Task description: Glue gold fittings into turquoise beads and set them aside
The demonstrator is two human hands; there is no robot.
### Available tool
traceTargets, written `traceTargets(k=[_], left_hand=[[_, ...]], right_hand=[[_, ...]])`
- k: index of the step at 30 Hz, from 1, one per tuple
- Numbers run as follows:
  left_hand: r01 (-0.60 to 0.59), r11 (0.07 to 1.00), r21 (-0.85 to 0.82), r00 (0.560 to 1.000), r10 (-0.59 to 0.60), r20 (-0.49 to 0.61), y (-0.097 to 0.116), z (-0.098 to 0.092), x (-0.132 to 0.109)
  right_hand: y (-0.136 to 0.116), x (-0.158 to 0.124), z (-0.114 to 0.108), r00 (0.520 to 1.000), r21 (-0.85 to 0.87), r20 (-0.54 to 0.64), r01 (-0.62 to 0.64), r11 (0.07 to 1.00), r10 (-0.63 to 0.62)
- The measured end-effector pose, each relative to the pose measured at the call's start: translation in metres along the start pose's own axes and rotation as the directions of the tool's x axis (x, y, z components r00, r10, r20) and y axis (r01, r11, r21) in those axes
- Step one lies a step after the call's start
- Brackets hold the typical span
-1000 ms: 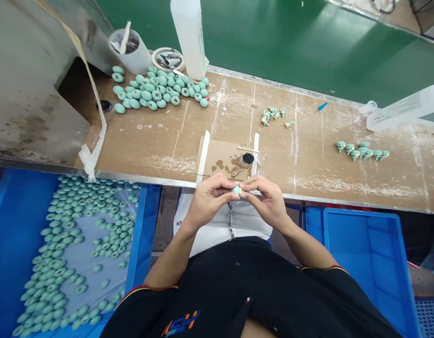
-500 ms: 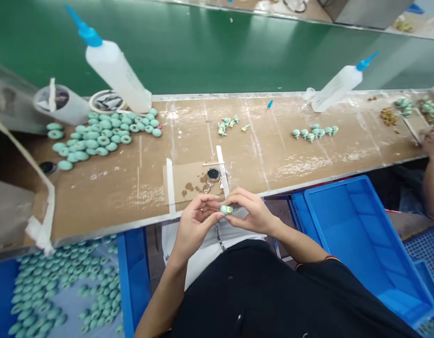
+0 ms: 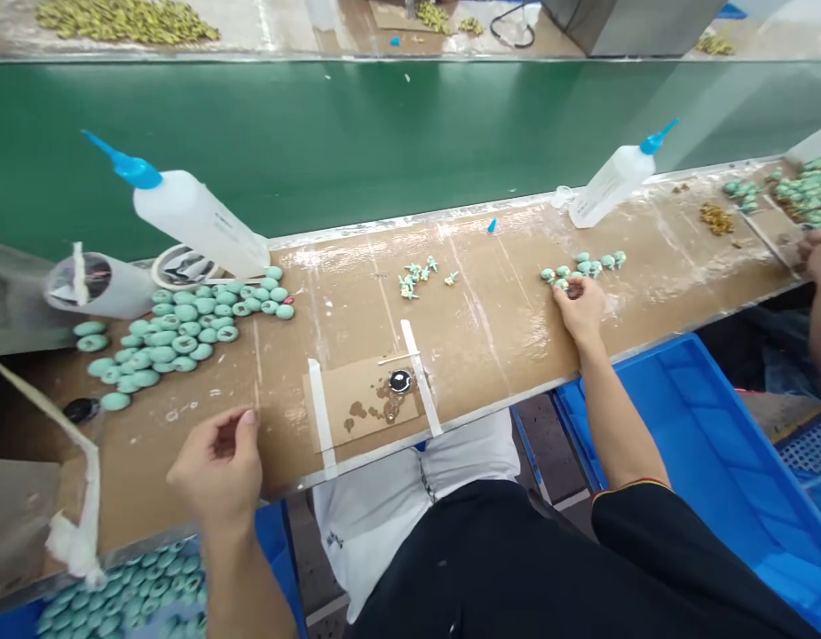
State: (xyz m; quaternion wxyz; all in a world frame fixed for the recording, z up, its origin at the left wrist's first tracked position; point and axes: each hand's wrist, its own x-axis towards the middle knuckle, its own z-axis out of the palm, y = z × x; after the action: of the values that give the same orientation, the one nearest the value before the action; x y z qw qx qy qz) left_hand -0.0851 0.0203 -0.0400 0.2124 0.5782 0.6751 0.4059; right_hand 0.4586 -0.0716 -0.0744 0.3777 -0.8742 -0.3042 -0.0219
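Note:
On the left side of the bench, my left hand (image 3: pixel 220 466) hovers near the front edge. Its fingers are loosely curled towards the thumb, with nothing visible in them. My right hand (image 3: pixel 581 309) reaches to the right and pinches a small green figure (image 3: pixel 564 282), partly hidden by the fingertips. This figure is at the near left of a group of similar green figures (image 3: pixel 585 264) with pale yellow parts. Hollow pale-green egg-shaped pieces (image 3: pixel 184 324) lie piled beyond my left hand. Smaller green and yellow pieces (image 3: pixel 416 277) rest mid-bench.
A cardboard pad (image 3: pixel 357 404) carries a small black dish (image 3: pixel 400 382) and a thin stick (image 3: pixel 398 358). White bottles with blue nozzles (image 3: pixel 197 222) lean at the back. Blue crates (image 3: pixel 690 461) stand below the front edge. At far right a co-worker's hand (image 3: pixel 819 253) is near piled pieces.
My hands have parted. The right has carried the green figure from in front of my body to the group on the right; the left has moved left over the bench. The view has shifted.

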Motion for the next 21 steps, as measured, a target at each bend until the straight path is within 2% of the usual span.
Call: traceTargets(k=[3, 7, 12, 16, 18, 21], left_hand=[[-0.159, 0.976, 0.147, 0.987, 0.153, 0.049, -0.003, 0.009, 0.033], [-0.306, 0.945, 0.119, 0.945, 0.285, 0.16, 0.013, 0.038, 0.061], [-0.358, 0.919, 0.165, 0.903, 0.297, 0.31, 0.032, 0.081, 0.079], [-0.398, 0.887, 0.233, 0.882, 0.301, 0.362, 0.037, 0.099, 0.088], [-0.384, 0.897, 0.22, 0.887, 0.291, 0.359, 0.038, 0.102, 0.091], [-0.345, 0.924, 0.165, 0.903, 0.279, 0.325, 0.038, 0.1, 0.091]], right_hand=[[0.014, -0.002, 0.006, 0.998, -0.026, -0.045, 0.036, 0.999, -0.038], [0.032, -0.014, 0.004, 0.987, -0.051, -0.111, 0.109, 0.993, -0.114], [0.027, -0.029, -0.002, 0.977, -0.056, -0.181, 0.109, 0.993, -0.117], [0.007, -0.037, -0.002, 0.95, -0.076, -0.255, 0.167, 0.983, -0.181], [-0.008, -0.042, 0.002, 0.936, -0.074, -0.215, 0.267, 0.961, -0.277], [-0.036, -0.05, 0.018, 0.9, 0.017, -0.015, 0.435, 0.9, -0.435]])
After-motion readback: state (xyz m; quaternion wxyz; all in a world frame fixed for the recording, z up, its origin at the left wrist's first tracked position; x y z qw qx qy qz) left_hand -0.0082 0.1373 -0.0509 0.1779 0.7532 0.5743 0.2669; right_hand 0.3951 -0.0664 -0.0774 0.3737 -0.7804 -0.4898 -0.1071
